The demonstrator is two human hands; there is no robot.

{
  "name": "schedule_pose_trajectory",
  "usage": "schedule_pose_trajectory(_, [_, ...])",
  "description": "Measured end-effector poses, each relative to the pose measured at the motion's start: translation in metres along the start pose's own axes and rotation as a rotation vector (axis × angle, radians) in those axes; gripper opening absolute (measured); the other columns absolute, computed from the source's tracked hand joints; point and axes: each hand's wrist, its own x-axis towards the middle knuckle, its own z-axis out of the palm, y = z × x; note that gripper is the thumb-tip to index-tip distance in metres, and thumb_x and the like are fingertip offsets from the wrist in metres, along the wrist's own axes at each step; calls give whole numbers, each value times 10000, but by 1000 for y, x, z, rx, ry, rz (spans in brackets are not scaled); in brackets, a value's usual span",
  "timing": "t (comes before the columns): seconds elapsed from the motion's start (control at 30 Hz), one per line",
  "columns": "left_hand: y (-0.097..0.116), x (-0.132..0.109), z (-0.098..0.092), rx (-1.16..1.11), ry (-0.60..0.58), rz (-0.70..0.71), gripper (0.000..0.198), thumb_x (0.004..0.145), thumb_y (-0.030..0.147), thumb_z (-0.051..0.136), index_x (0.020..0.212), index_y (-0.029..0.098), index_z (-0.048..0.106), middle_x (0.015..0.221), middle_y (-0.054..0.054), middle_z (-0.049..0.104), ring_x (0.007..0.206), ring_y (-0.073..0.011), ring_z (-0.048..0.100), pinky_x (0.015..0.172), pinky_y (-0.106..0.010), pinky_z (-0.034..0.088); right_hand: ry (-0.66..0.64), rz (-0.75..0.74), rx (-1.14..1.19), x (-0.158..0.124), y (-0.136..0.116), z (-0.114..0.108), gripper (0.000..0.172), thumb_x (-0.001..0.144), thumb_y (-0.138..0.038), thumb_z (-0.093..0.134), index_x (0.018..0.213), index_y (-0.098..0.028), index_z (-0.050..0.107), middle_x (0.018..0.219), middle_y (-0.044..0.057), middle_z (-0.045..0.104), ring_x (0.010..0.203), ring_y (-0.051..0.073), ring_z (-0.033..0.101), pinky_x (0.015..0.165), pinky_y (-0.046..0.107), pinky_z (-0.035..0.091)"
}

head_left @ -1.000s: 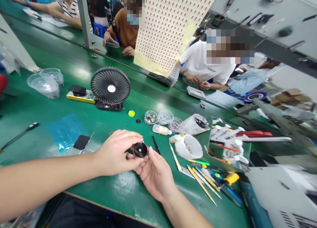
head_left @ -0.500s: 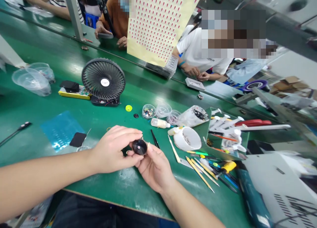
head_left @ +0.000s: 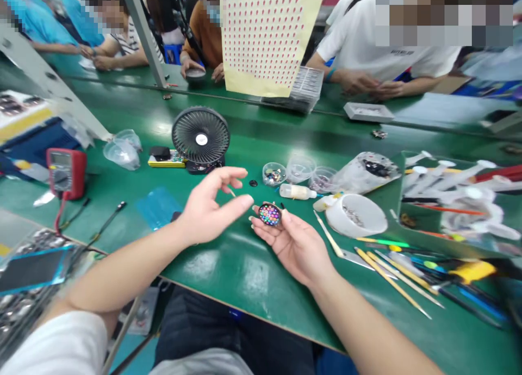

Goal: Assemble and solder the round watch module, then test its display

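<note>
My right hand (head_left: 299, 247) holds a small round device (head_left: 269, 214) between thumb and fingers, its face lit with many coloured dots. Just left of it, my left hand (head_left: 214, 206) is raised over the table with thumb and fingers apart, not touching the device. Beyond the hands lies a small black disc (head_left: 253, 183). A blue plastic film (head_left: 157, 207) lies partly behind my left forearm. The black fan (head_left: 201, 138) stands farther back on the green table (head_left: 228, 277).
Small cups (head_left: 274, 174), a bottle (head_left: 297, 192) and a white tub (head_left: 356, 216) stand at the right, with tweezers and thin tools (head_left: 397, 282) nearby. A red multimeter (head_left: 66, 171) is at the left. People sit across the table.
My left hand has let go of the device and moved left, opening. The device's face has gone from dark to coloured dots. The view has shifted left, bringing the multimeter into sight.
</note>
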Motion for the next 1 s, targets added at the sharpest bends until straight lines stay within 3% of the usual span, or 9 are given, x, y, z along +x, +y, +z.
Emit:
schedule_pose_trajectory(0.1, [11,8,-46,146,-10,-64,310,947,347,697,1214,193,668,1102,-87,742,941,-181,686,873,-339,566,13,-11,15,3,-3,-4,349,827,-450,884,1029,-174,815,1158,132,806,1025,267,784,1009,448,575])
schedule_pose_trajectory(0.23, [1,-18,-104,535,-238,-260,400,911,490,695,1188,202,708,1057,-76,747,969,-233,702,903,-393,578,-1,-16,8,4,-2,-6,406,819,-465,889,1060,-149,803,1061,146,821,1005,270,787,1014,460,567])
schedule_pose_trajectory(0.37, [-28,-53,-121,665,-380,-380,406,883,535,676,1133,221,735,1098,-89,764,1038,-282,725,959,-427,573,-26,-15,17,5,3,-6,430,792,-497,901,1025,-151,797,997,133,829,978,261,795,967,434,584])
schedule_pose_trajectory(0.5, [-44,-63,-117,690,-419,-446,333,889,525,627,976,217,719,965,-79,763,941,-285,722,892,-430,569,-49,-12,42,4,5,-7,436,795,-493,901,1016,-134,789,976,124,825,958,250,803,922,393,598])
schedule_pose_trajectory(0.6, [-38,-56,-117,695,-429,-451,344,924,538,553,842,225,670,847,-49,733,816,-252,698,799,-382,560,-56,-50,68,2,6,-8,424,809,-495,890,980,-121,784,947,116,817,936,240,806,895,377,606])
schedule_pose_trajectory(0.73, [-13,-38,-104,659,-215,-359,377,915,597,577,896,233,674,879,-37,738,761,-224,681,733,-333,556,-57,-109,-28,3,9,-13,512,778,-554,885,1056,-131,805,943,107,819,926,234,800,931,425,599])
schedule_pose_trajectory(0.83, [6,-24,-70,512,-159,-188,269,940,499,614,921,237,667,977,-52,747,913,-229,704,843,-331,564,-87,-144,-139,3,9,-15,564,742,-598,881,1072,-145,824,965,110,824,930,233,784,980,463,577])
schedule_pose_trajectory(1.0, [18,6,0,300,-287,-2,186,977,379,592,894,227,660,916,-47,715,863,-195,682,831,-324,561,-133,-158,-100,-1,2,-15,533,743,-577,891,1071,-161,837,988,98,825,879,206,768,1011,446,549])
